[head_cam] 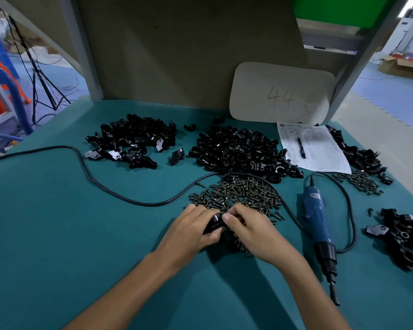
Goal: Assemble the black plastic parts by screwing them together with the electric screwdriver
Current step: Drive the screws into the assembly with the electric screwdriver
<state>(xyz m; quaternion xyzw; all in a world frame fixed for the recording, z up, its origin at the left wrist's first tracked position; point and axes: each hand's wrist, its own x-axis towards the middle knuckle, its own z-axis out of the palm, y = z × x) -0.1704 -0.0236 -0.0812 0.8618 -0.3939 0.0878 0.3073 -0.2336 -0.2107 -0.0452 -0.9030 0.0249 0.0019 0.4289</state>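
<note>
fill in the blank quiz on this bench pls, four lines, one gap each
The electric screwdriver lying beside the right hand has a ____ body.
The left hand and right hand hold a black part over a pile of ____.
The pen lies on a sheet of ____.
The board at the back reads ____.
Missing: blue; screws; paper; 44.

1 wide-angle head-worn camera looks forward and down, close above the teal cloth-topped worktable, toward its beige back panel.
</note>
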